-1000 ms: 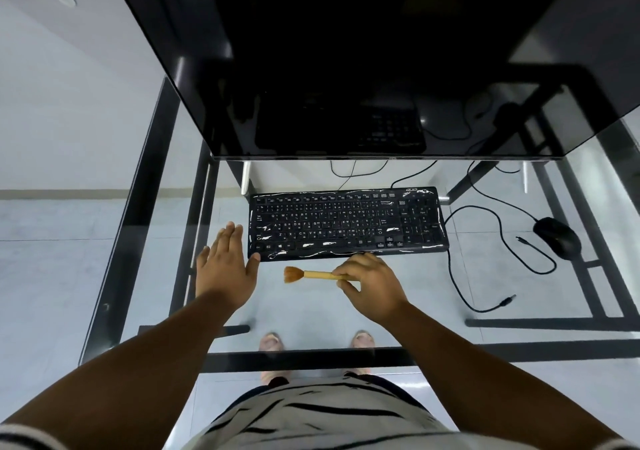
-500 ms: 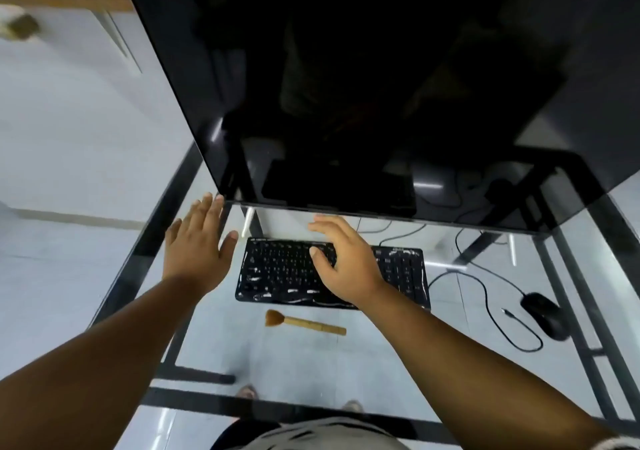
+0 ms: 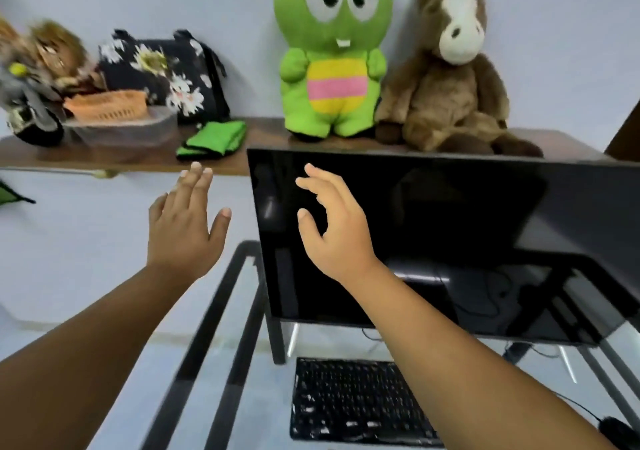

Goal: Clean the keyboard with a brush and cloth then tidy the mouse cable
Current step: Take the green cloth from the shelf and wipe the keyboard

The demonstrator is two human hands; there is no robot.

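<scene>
I see both hands raised in front of me, empty. My left hand is spread flat, fingers straight and close together, thumb out to the side, touching nothing; its fingertips line up with the edge of the wooden shelf. My right hand is loosely opened with curled fingers, seen against the dark monitor; I cannot tell whether it touches the screen.

The green cloth lies folded on the shelf, just above and right of my left fingertips, beside a clear plastic tub. The black keyboard sits low on the glass worktop, below the monitor, its keys flecked with white marks, partly covered by my right forearm. The black mouse is at the lower right corner, with a thin cable running from it.

I count two hands, one cloth, one keyboard, one mouse, one monitor. On the shelf stand two large plush toys, one green and one brown horse, plus a floral black bag and a blurred clutter at the far left.
</scene>
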